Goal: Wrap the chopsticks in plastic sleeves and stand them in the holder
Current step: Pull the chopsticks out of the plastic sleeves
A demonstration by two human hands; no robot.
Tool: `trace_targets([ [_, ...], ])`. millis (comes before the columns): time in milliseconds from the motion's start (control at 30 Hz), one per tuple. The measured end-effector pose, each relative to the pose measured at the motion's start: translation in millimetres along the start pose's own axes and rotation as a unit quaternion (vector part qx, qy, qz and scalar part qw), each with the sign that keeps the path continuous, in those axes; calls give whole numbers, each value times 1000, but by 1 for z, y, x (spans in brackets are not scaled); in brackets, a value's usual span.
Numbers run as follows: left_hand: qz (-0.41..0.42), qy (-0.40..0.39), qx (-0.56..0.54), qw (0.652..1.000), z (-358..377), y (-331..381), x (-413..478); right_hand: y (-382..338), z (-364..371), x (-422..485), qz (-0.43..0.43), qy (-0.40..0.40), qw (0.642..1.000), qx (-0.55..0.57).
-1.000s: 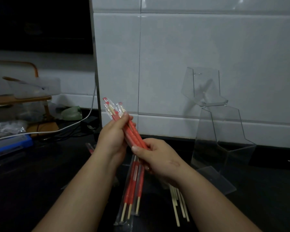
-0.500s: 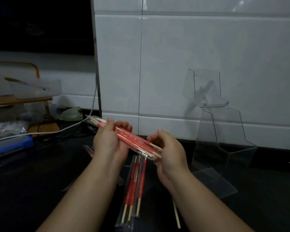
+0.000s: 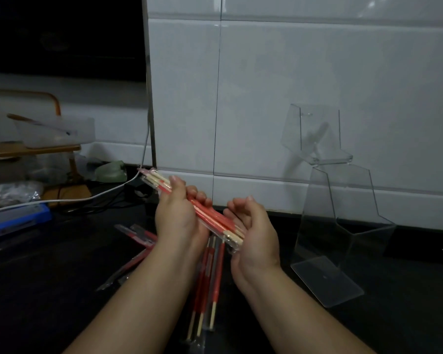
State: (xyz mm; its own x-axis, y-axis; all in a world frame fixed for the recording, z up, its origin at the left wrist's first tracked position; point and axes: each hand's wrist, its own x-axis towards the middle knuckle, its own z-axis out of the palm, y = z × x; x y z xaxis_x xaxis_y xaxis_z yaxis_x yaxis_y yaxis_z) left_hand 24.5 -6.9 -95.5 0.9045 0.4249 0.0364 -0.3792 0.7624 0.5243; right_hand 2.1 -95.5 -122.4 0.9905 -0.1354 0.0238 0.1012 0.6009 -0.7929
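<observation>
L hand [image 3: 179, 218] grips a bundle of sleeved chopsticks [image 3: 215, 217] mid-length, slanting from far left down to near right. R hand [image 3: 256, 233] cups the bundle's near end, fingers curled over it; hands are close together. Clear holder [image 3: 348, 200] stands to the right by the tiled wall [image 3: 266, 98], apart from my hands, nothing btwn. More sleeved pairs [image 3: 210, 282] lie on the dark counter [image 3: 49, 290] under my wrists, a few others [image 3: 138, 236] to their left. Far left: white cable [image 3: 87, 199], blue box [image 3: 18, 218].
</observation>
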Motion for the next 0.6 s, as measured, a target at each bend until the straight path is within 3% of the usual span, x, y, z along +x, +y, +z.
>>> trace_targets([
  [200,6,-51,38,998,10,-15,-16,-1,-4,7,-8,40,999,30],
  [400,33,-65,157,985,7,-23,-25,-2,-2,6,-18,47,998,48],
  [600,5,-109,172,979,13,-32,-40,-5,-3,9,-19,53,997,59],
])
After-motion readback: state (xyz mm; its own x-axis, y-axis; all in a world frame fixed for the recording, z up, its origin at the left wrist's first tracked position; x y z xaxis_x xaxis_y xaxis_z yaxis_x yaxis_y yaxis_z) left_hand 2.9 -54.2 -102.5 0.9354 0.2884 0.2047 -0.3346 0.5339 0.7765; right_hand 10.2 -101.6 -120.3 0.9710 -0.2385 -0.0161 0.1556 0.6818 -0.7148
